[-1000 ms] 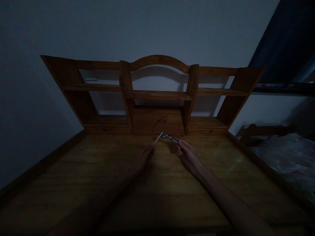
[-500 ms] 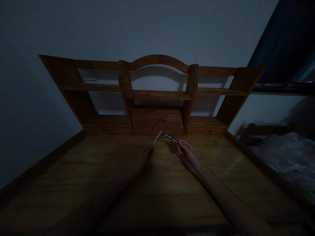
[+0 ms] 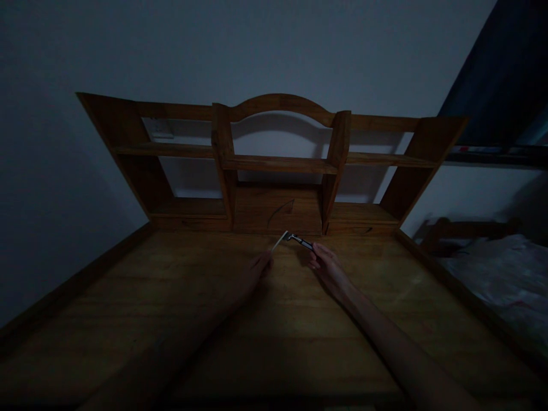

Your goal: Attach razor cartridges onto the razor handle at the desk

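In the dim head view, my left hand (image 3: 258, 268) is closed around the lower end of a thin white-handled toothbrush (image 3: 279, 240), which tilts up to the right. Its darker head end meets the silver head of a razor (image 3: 302, 242); whether they press together is hard to tell. My right hand (image 3: 324, 260) is closed on the razor's black-and-light handle, with the razor pointing left and slightly up. Both hands are above the wooden desktop (image 3: 274, 342), near its middle.
Behind the desktop stands a wooden shelf unit (image 3: 280, 164) with several compartments and low drawers. A curved dark line (image 3: 279, 211) marks the centre panel. To the right lies a pale crumpled plastic-looking heap (image 3: 500, 279), beyond the desk's raised edge (image 3: 445, 274).
The toothbrush head and razor head, apart before, have come together. My left hand has moved slightly right. The whole view has shifted a little.
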Action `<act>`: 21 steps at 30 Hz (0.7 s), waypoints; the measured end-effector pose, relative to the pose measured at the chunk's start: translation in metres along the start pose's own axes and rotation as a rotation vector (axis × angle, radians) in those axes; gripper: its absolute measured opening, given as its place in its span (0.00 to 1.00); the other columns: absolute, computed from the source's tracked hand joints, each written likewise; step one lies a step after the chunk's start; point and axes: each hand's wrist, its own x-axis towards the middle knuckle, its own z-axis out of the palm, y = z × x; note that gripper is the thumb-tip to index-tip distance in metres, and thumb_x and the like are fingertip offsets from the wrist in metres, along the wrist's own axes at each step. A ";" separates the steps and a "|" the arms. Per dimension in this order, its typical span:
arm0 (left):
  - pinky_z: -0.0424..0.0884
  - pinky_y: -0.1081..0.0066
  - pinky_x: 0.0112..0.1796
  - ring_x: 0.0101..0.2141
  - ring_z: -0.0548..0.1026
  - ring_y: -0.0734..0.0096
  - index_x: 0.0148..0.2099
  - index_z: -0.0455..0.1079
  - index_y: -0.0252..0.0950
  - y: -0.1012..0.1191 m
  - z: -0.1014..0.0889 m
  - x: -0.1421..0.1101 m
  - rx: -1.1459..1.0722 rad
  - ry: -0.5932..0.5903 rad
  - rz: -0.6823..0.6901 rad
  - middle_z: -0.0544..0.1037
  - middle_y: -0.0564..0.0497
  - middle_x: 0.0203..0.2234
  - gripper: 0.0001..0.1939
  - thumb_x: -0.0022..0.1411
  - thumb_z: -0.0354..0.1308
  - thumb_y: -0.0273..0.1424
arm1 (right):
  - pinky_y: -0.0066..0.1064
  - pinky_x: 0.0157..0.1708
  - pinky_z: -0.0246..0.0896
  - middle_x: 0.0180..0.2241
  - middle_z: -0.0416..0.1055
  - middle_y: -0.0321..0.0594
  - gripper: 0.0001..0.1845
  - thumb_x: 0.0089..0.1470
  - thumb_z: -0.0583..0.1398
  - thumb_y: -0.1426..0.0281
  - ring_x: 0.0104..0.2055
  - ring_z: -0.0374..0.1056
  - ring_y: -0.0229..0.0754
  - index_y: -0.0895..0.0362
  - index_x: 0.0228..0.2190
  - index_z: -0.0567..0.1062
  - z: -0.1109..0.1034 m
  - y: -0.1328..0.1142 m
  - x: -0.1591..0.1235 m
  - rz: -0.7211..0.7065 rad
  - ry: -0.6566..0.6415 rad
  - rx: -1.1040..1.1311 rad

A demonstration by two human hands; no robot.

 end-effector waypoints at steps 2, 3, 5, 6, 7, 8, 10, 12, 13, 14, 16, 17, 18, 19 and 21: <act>0.52 0.75 0.20 0.19 0.58 0.77 0.26 0.65 0.36 -0.001 0.000 0.001 0.002 0.002 -0.012 0.62 0.56 0.17 0.25 0.57 0.48 0.54 | 0.26 0.21 0.45 0.22 0.59 0.32 0.12 0.50 0.64 0.63 0.21 0.48 0.31 0.57 0.26 0.71 -0.002 0.001 0.001 -0.001 0.000 0.002; 0.51 0.74 0.20 0.19 0.58 0.77 0.26 0.64 0.36 0.000 0.000 0.001 0.000 0.008 -0.019 0.62 0.56 0.17 0.25 0.57 0.48 0.54 | 0.26 0.21 0.45 0.22 0.59 0.32 0.11 0.50 0.64 0.63 0.21 0.47 0.31 0.57 0.26 0.70 -0.002 0.001 0.001 0.000 -0.004 0.003; 0.50 0.74 0.20 0.18 0.56 0.78 0.27 0.64 0.36 0.001 0.000 0.001 -0.015 0.013 -0.036 0.60 0.57 0.16 0.25 0.57 0.49 0.54 | 0.26 0.22 0.45 0.22 0.57 0.31 0.11 0.52 0.63 0.64 0.21 0.47 0.31 0.58 0.26 0.70 -0.003 0.002 0.001 -0.006 -0.013 0.011; 0.50 0.74 0.20 0.18 0.55 0.78 0.27 0.65 0.36 0.001 0.000 0.000 -0.027 0.013 -0.038 0.60 0.57 0.16 0.25 0.57 0.49 0.54 | 0.26 0.22 0.45 0.22 0.57 0.31 0.11 0.53 0.62 0.64 0.21 0.46 0.31 0.58 0.26 0.70 -0.003 0.002 0.002 -0.008 -0.019 0.015; 0.50 0.74 0.20 0.18 0.55 0.78 0.27 0.65 0.36 0.002 0.000 0.000 -0.039 0.012 -0.028 0.60 0.57 0.16 0.25 0.57 0.49 0.54 | 0.26 0.22 0.45 0.22 0.57 0.31 0.11 0.53 0.62 0.64 0.21 0.46 0.31 0.58 0.26 0.70 -0.003 0.002 0.002 -0.008 -0.024 0.017; 0.50 0.74 0.20 0.18 0.55 0.78 0.27 0.65 0.35 0.002 0.000 0.000 -0.049 0.006 -0.012 0.60 0.57 0.17 0.25 0.57 0.49 0.54 | 0.26 0.22 0.45 0.22 0.57 0.31 0.11 0.53 0.62 0.64 0.21 0.46 0.31 0.58 0.26 0.70 -0.004 0.002 0.002 -0.007 -0.027 0.015; 0.51 0.75 0.20 0.19 0.56 0.78 0.27 0.65 0.35 0.002 0.000 0.000 -0.053 -0.011 0.022 0.61 0.56 0.18 0.25 0.57 0.49 0.53 | 0.27 0.22 0.45 0.22 0.57 0.31 0.11 0.53 0.62 0.63 0.21 0.47 0.31 0.58 0.26 0.70 -0.004 0.002 0.002 0.000 -0.022 0.003; 0.52 0.75 0.21 0.20 0.57 0.78 0.28 0.66 0.35 0.000 0.000 0.001 -0.045 -0.017 0.033 0.63 0.56 0.19 0.25 0.57 0.49 0.53 | 0.27 0.22 0.45 0.22 0.58 0.32 0.12 0.51 0.63 0.62 0.21 0.47 0.32 0.57 0.26 0.70 -0.004 0.002 0.002 0.003 -0.007 -0.012; 0.53 0.75 0.21 0.20 0.58 0.78 0.28 0.66 0.35 -0.001 0.000 0.001 -0.037 -0.014 0.032 0.63 0.55 0.19 0.25 0.57 0.49 0.53 | 0.27 0.22 0.45 0.22 0.58 0.32 0.12 0.51 0.63 0.62 0.21 0.47 0.32 0.57 0.26 0.70 -0.004 0.002 0.002 0.003 0.001 -0.017; 0.53 0.75 0.21 0.20 0.59 0.77 0.28 0.66 0.35 -0.003 -0.001 0.002 -0.028 -0.005 0.029 0.64 0.55 0.20 0.25 0.57 0.49 0.53 | 0.27 0.22 0.45 0.22 0.58 0.32 0.13 0.51 0.64 0.61 0.21 0.47 0.32 0.57 0.25 0.70 -0.003 0.002 0.002 0.004 0.005 -0.019; 0.53 0.75 0.21 0.20 0.59 0.77 0.28 0.66 0.35 -0.005 -0.002 0.003 -0.024 0.016 0.028 0.64 0.55 0.19 0.25 0.58 0.48 0.53 | 0.27 0.22 0.45 0.22 0.57 0.32 0.13 0.51 0.63 0.61 0.21 0.47 0.31 0.57 0.25 0.70 -0.002 0.001 0.001 0.003 -0.003 -0.017; 0.53 0.75 0.21 0.20 0.59 0.77 0.28 0.66 0.35 -0.005 -0.002 0.003 -0.028 0.021 0.029 0.64 0.55 0.19 0.25 0.58 0.48 0.53 | 0.27 0.22 0.45 0.22 0.57 0.32 0.13 0.52 0.63 0.62 0.21 0.47 0.31 0.57 0.25 0.69 -0.002 0.001 0.001 0.002 -0.012 -0.015; 0.53 0.75 0.21 0.19 0.58 0.77 0.28 0.66 0.35 -0.005 -0.002 0.004 -0.038 0.023 0.032 0.63 0.55 0.18 0.25 0.58 0.48 0.53 | 0.27 0.22 0.46 0.22 0.57 0.32 0.13 0.52 0.62 0.62 0.21 0.47 0.31 0.58 0.24 0.69 -0.001 0.000 0.000 0.001 -0.021 -0.015; 0.52 0.75 0.21 0.19 0.57 0.78 0.28 0.66 0.35 -0.005 -0.002 0.004 -0.048 0.021 0.038 0.63 0.56 0.18 0.25 0.58 0.48 0.53 | 0.27 0.22 0.46 0.22 0.57 0.32 0.13 0.53 0.62 0.62 0.21 0.47 0.31 0.58 0.24 0.69 -0.001 0.000 0.000 0.001 -0.026 -0.016; 0.52 0.75 0.21 0.19 0.57 0.78 0.28 0.66 0.35 -0.005 -0.002 0.004 -0.053 0.006 0.055 0.63 0.56 0.18 0.25 0.58 0.48 0.53 | 0.27 0.22 0.46 0.22 0.57 0.32 0.13 0.53 0.62 0.62 0.21 0.48 0.32 0.57 0.24 0.69 0.000 -0.001 0.000 0.001 -0.020 -0.023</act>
